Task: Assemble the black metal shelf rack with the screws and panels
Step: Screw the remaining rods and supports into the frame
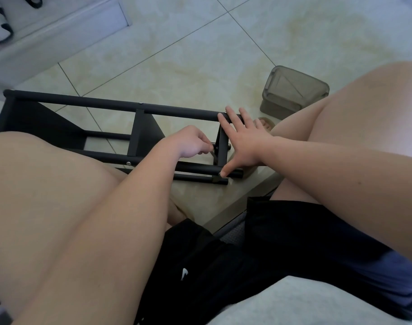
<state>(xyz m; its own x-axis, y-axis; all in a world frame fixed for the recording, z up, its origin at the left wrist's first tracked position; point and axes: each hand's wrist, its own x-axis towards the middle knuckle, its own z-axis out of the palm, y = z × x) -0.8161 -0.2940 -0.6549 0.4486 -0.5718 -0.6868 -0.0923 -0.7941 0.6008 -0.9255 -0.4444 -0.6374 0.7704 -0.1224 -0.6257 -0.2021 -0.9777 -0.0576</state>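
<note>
The black metal shelf rack (111, 105) lies on its side on the tiled floor between my knees, its round tubes running left to right with flat black panels (142, 132) fixed across them. My left hand (192, 141) pinches a small metal hex key (213, 153) at a screw on the rack's right end panel (222, 146). My right hand (243, 139) is spread flat over that end, fingers on the upper tube and thumb tip pressing the lower tube (200, 167).
A translucent grey plastic container (294, 92) stands on the floor right of the rack, beside my right knee. A foot in a sandal (265, 124) shows behind my right hand. White shoes (0, 26) sit on a step at the top left.
</note>
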